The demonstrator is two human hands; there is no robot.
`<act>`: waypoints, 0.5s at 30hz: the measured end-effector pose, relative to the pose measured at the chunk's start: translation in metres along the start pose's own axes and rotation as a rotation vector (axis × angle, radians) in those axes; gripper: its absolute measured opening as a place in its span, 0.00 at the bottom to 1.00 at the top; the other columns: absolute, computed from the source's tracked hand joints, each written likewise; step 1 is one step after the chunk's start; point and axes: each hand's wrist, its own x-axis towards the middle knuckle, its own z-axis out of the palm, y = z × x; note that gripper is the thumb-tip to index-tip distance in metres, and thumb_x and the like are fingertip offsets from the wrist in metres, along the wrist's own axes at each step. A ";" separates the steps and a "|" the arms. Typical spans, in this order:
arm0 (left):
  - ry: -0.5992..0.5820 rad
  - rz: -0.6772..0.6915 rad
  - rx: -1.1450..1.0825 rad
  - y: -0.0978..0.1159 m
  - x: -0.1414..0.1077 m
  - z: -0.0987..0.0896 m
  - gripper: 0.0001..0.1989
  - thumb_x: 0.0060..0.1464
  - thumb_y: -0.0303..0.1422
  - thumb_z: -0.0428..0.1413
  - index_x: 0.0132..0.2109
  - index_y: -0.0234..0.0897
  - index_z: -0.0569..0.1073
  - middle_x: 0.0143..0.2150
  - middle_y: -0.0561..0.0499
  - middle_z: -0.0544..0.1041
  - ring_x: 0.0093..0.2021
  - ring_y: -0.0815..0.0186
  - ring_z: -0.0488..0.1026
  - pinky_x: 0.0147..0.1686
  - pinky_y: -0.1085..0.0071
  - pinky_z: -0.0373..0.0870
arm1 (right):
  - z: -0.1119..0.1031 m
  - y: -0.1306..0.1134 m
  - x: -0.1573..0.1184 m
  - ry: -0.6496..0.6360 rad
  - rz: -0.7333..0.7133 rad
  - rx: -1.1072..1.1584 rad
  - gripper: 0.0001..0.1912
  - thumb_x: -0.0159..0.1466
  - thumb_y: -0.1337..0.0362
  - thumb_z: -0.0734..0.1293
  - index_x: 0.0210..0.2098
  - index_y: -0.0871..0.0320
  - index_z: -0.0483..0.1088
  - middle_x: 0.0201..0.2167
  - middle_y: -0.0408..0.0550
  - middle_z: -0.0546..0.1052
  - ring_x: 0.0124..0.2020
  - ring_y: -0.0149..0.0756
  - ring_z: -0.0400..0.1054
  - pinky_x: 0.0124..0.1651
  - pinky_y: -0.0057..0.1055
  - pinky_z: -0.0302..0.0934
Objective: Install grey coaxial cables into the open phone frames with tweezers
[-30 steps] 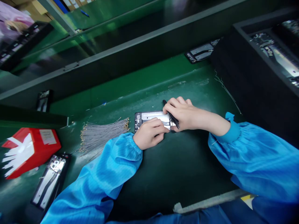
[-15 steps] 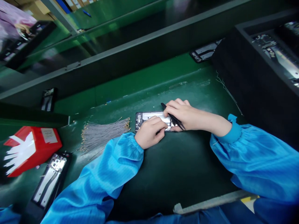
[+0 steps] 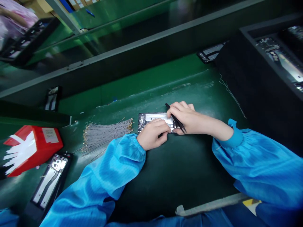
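An opened phone frame (image 3: pixel 141 121) with a silvery inside lies flat on the green bench in front of me. My left hand (image 3: pixel 153 134) rests over its near edge, fingers curled together against it; whether a thin part is pinched at the fingertips is hidden. At the frame's right end, my right hand (image 3: pixel 183 116) grips black tweezers (image 3: pixel 176 119), whose points slant down toward me. That hand's thumb and fingers also touch the frame. Left of the frame lies a bundle of thin grey cables (image 3: pixel 106 134) with gold-coloured ends.
A red box (image 3: pixel 48 148) with white paper strips stands at the left, near another opened phone (image 3: pixel 50 179). A black tray (image 3: pixel 251 69) holding phone frames rises at the right. Loose wires (image 3: pixel 233 94) lie beside it. Another person's arm (image 3: pixel 14 15) shows behind the partition.
Both hands stay at the phone frame with only slight finger movement. The tweezers have tilted slightly. The whole view has shifted a little.
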 end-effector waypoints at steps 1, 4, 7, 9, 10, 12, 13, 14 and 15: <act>-0.004 0.004 0.000 0.000 0.000 0.000 0.09 0.48 0.23 0.45 0.30 0.35 0.69 0.27 0.51 0.69 0.30 0.68 0.63 0.34 0.71 0.63 | 0.001 0.000 0.000 0.005 0.000 0.006 0.18 0.49 0.64 0.64 0.39 0.54 0.57 0.42 0.50 0.62 0.42 0.43 0.53 0.39 0.36 0.47; -0.017 0.008 0.019 0.001 0.000 0.001 0.09 0.47 0.23 0.45 0.31 0.35 0.69 0.27 0.51 0.69 0.30 0.67 0.63 0.34 0.71 0.63 | 0.005 0.004 -0.003 0.057 -0.026 0.033 0.18 0.50 0.63 0.64 0.39 0.54 0.57 0.42 0.50 0.62 0.42 0.43 0.54 0.40 0.37 0.48; 0.025 0.007 0.057 0.001 -0.002 0.002 0.09 0.48 0.24 0.45 0.32 0.35 0.69 0.29 0.49 0.70 0.32 0.67 0.64 0.35 0.69 0.63 | 0.014 0.010 -0.008 0.132 -0.076 0.076 0.17 0.53 0.57 0.64 0.40 0.54 0.58 0.43 0.52 0.64 0.43 0.45 0.55 0.41 0.39 0.49; 0.106 -0.004 0.096 0.001 -0.004 0.003 0.07 0.49 0.26 0.45 0.32 0.34 0.68 0.30 0.48 0.70 0.32 0.66 0.65 0.34 0.68 0.63 | 0.020 0.013 -0.009 0.177 -0.121 0.062 0.20 0.53 0.52 0.65 0.41 0.54 0.59 0.44 0.54 0.65 0.45 0.47 0.55 0.42 0.41 0.49; 0.159 -0.014 0.121 0.001 -0.005 0.003 0.07 0.50 0.27 0.46 0.32 0.35 0.68 0.30 0.48 0.70 0.32 0.66 0.65 0.34 0.68 0.63 | 0.023 0.013 -0.008 0.205 -0.144 0.029 0.21 0.52 0.51 0.65 0.41 0.54 0.59 0.45 0.55 0.65 0.46 0.48 0.55 0.42 0.43 0.49; 0.264 -0.028 0.171 0.002 -0.007 0.004 0.07 0.51 0.27 0.46 0.33 0.35 0.69 0.30 0.48 0.70 0.32 0.66 0.64 0.33 0.67 0.63 | 0.024 0.013 -0.004 0.241 -0.180 -0.051 0.21 0.51 0.51 0.66 0.40 0.55 0.61 0.46 0.56 0.66 0.47 0.50 0.55 0.43 0.44 0.49; 0.307 -0.032 0.190 0.003 -0.007 0.003 0.07 0.51 0.27 0.46 0.33 0.35 0.69 0.30 0.48 0.70 0.32 0.66 0.64 0.33 0.67 0.63 | 0.023 0.013 0.001 0.247 -0.194 -0.092 0.21 0.51 0.52 0.66 0.40 0.55 0.62 0.47 0.57 0.66 0.48 0.49 0.56 0.43 0.44 0.50; 0.339 -0.035 0.204 0.003 -0.008 0.003 0.07 0.51 0.26 0.46 0.34 0.35 0.69 0.30 0.48 0.69 0.32 0.66 0.64 0.33 0.67 0.63 | 0.021 0.012 0.007 0.245 -0.202 -0.130 0.20 0.52 0.52 0.65 0.40 0.56 0.63 0.48 0.57 0.66 0.48 0.49 0.56 0.43 0.44 0.50; 0.357 -0.039 0.211 0.004 -0.009 0.003 0.07 0.51 0.26 0.47 0.34 0.35 0.69 0.30 0.48 0.69 0.33 0.66 0.63 0.33 0.68 0.63 | 0.017 0.012 0.014 0.249 -0.199 -0.171 0.20 0.52 0.52 0.65 0.41 0.56 0.63 0.48 0.56 0.66 0.49 0.48 0.56 0.44 0.43 0.50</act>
